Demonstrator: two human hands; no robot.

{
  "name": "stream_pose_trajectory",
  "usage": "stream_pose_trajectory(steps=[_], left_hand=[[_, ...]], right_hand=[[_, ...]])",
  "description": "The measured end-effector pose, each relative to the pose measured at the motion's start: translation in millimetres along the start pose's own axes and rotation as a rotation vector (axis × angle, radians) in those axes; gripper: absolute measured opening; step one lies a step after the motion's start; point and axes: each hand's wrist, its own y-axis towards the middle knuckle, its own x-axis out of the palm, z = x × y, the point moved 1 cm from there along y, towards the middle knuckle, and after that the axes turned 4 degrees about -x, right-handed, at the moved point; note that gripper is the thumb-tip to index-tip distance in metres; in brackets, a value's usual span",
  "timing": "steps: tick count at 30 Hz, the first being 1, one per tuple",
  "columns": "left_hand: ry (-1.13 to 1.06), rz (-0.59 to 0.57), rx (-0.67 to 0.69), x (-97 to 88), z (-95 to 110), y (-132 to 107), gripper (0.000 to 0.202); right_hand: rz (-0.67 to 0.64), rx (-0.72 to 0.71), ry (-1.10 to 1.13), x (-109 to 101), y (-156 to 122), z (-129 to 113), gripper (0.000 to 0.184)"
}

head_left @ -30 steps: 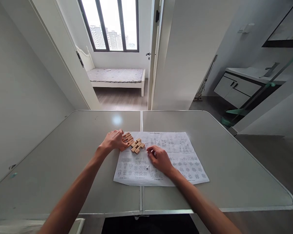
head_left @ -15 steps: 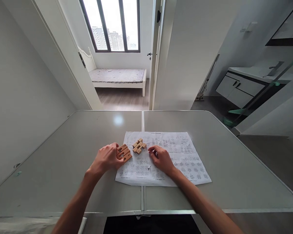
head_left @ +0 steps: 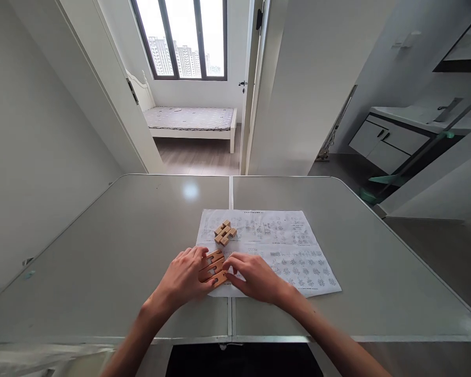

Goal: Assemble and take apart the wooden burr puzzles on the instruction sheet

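Three notched wooden puzzle bars (head_left: pixel 214 266) lie side by side on the near left corner of a printed instruction sheet (head_left: pixel 290 246). My left hand (head_left: pixel 184 277) rests on their left ends, fingers stretched flat against them. My right hand (head_left: pixel 255 276) comes in from the right, its fingertips touching the bars' right ends. Farther up the sheet sits a small cluster of interlocked wooden bars (head_left: pixel 225 233), untouched by either hand.
The grey folding table (head_left: pixel 102 251) has a seam (head_left: pixel 231 314) running down its middle. Beyond it an open doorway shows a bedroom with a bed (head_left: pixel 190 121) and window. A bathroom vanity (head_left: pixel 400 139) stands at the right.
My left hand slid the three bars away from the cluster, toward me, down to the sheet's near corner. My right hand moved left and nearer to meet them.
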Motion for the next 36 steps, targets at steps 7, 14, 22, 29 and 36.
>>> stream_pose_trajectory(steps=[7, 14, 22, 29, 36], left_hand=[[-0.154, -0.002, -0.036, 11.7, -17, -1, 0.026], [-0.109, 0.032, -0.058, 23.9, -26, 2, 0.026], [-0.123, 0.031, -0.036, 27.1, -31, 0, 0.032], [-0.370, 0.178, -0.070, 17.3, -22, -11, 0.035], [-0.919, 0.033, -0.156, 15.0, 22, -33, 0.036]], right_hand=[[0.005, -0.133, -0.155, 16, -2, -24, 0.008], [-0.033, -0.131, -0.229, 25, 1, -25, 0.014], [-0.111, -0.061, -0.183, 25, 2, -25, 0.022], [-0.069, -0.015, -0.056, 19, -9, -26, 0.018], [0.227, 0.436, 0.578, 15, -41, -30, 0.020]])
